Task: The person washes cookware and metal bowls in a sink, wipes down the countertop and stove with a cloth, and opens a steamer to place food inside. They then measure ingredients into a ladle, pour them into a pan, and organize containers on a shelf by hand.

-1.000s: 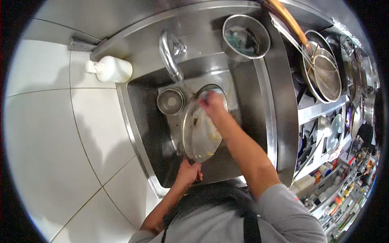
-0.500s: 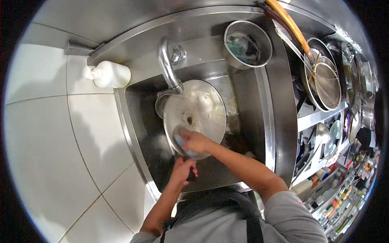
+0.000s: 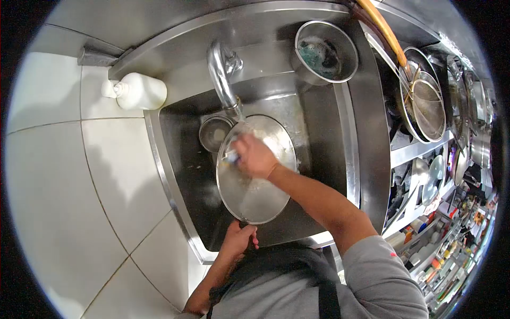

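A wide round metal pan [image 3: 255, 196] sits tilted in the steel sink, with its upper edge under the tap. My left hand [image 3: 239, 238] is closed around its dark handle at the near edge. Inside the pan, my right hand [image 3: 256, 155] presses a small scrubbing pad [image 3: 231, 157] against the surface; motion blurs it, and I see only a bluish and yellowish edge. From the tap [image 3: 222, 85] water runs onto the pan's far rim. A small round metal vessel [image 3: 213, 134] stands in the sink just left of the pan.
A white pump bottle [image 3: 141, 91] is on the tiled counter [image 3: 111, 154] at left. On the sink's back right ledge stands a metal pot [image 3: 325, 53] with soapy greenish contents. Strainers [image 3: 427, 109] and a wooden handle [image 3: 383, 26] lie over the stove area at right.
The pan has tilted, and the white suds and water pooled in it are largely gone. My right hand has moved from the pan's near left edge up towards its far side.
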Available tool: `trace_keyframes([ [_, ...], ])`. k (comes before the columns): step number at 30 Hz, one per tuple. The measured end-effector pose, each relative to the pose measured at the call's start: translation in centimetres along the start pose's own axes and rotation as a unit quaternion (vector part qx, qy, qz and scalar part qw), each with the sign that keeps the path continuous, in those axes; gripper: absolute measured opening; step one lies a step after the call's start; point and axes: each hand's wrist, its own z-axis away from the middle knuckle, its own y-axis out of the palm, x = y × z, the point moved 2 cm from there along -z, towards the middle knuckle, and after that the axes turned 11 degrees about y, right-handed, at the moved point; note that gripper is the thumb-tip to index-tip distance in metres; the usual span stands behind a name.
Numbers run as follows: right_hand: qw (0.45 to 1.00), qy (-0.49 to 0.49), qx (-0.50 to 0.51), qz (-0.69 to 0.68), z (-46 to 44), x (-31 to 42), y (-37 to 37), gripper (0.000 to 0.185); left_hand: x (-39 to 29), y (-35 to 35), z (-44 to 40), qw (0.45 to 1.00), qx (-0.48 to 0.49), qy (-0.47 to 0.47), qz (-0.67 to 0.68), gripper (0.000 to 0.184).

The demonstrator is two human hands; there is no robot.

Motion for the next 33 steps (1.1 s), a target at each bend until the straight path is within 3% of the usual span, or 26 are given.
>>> trace_keyframes([
  [1,0.996,0.082,0.015,0.038,-0.9,-2.1,0.9,0.046,-0.2,-0.2,0.4,1.0,-0.001,-0.001,0.016,0.024],
  [2,0.974,0.224,-0.042,-0.01,-0.4,-5.0,1.6,0.057,-1.0,-0.2,0.8,1.0,-0.002,0.001,0.031,0.025],
  [3,0.906,0.42,-0.017,-0.049,-0.1,-6.0,0.4,0.054,-1.6,-0.4,0.9,0.999,-0.004,0.006,0.047,0.025],
  [4,0.886,0.462,0.012,-0.024,0.7,-6.3,-0.3,0.054,-1.6,-0.6,0.8,0.999,-0.001,0.005,0.033,0.027],
  [7,0.902,0.414,0.014,-0.123,0.3,-4.9,0.5,0.059,-0.9,0.1,-0.4,1.0,0.012,-0.005,-0.002,0.03],
  [8,0.935,0.316,-0.06,-0.152,0.3,-4.5,2.5,0.06,-0.6,0.6,-0.6,1.0,0.015,-0.015,-0.013,0.031],
  [9,0.951,0.252,-0.077,-0.16,-0.2,-1.0,0.6,0.059,-0.2,1.0,-0.8,0.999,0.018,-0.026,-0.025,0.032],
  [10,0.948,0.251,-0.025,-0.194,-0.4,1.3,-0.5,0.057,0.2,1.0,-1.0,0.999,0.023,-0.023,-0.03,0.032],
  [11,0.964,0.171,-0.06,-0.197,-0.4,2.5,-0.4,0.055,0.6,1.0,-1.1,0.999,0.026,-0.019,-0.034,0.031],
  [13,0.978,0.178,-0.049,-0.097,-0.9,1.4,0.4,0.051,0.5,0.9,-0.8,0.999,0.035,-0.014,-0.026,0.03],
  [15,0.879,0.448,-0.056,-0.155,-2.7,-1.8,-0.4,0.05,-0.5,0.6,0.0,0.999,0.048,-0.01,-0.004,0.03],
  [16,0.847,0.476,-0.131,-0.197,-2.9,-4.6,1.2,0.048,-0.2,0.4,-0.2,0.999,0.043,-0.01,-0.006,0.03],
  [19,0.891,0.394,-0.106,-0.197,-3.4,0.0,1.6,0.042,0.5,0.8,-1.5,0.999,0.029,-0.004,-0.016,0.029],
  [20,0.918,0.313,0.033,-0.242,-2.9,1.3,1.8,0.042,0.2,0.9,-1.6,1.0,0.015,-0.001,-0.021,0.029],
  [21,0.951,0.224,0.014,-0.215,-1.7,3.4,1.2,0.04,0.0,0.7,-1.5,1.0,-0.001,0.0,-0.028,0.029],
  [24,0.904,0.115,0.361,-0.197,3.0,4.9,1.0,0.036,-0.2,-1.2,-2.5,0.997,-0.012,0.02,0.076,0.035],
  [26,0.894,0.119,0.425,-0.083,5.6,2.1,0.7,0.039,0.2,-3.5,-2.8,0.985,-0.014,0.047,0.164,0.04],
  [27,0.887,0.159,0.431,0.048,5.4,0.8,-0.8,0.04,0.2,-4.2,-2.2,0.981,-0.008,0.041,0.189,0.04],
  [29,0.877,0.214,0.354,0.245,4.2,-5.5,-0.5,0.043,0.1,-4.7,-1.2,0.971,0.011,0.027,0.236,0.04],
  [31,0.917,0.285,0.171,0.219,1.4,-8.1,-1.5,0.046,0.7,-4.1,-0.4,0.991,-0.001,-0.022,0.131,0.045],
  [33,0.97,0.205,0.017,0.129,-0.2,-8.4,0.7,0.045,-0.1,-1.8,0.1,0.999,0.0,-0.032,0.023,0.05],
])
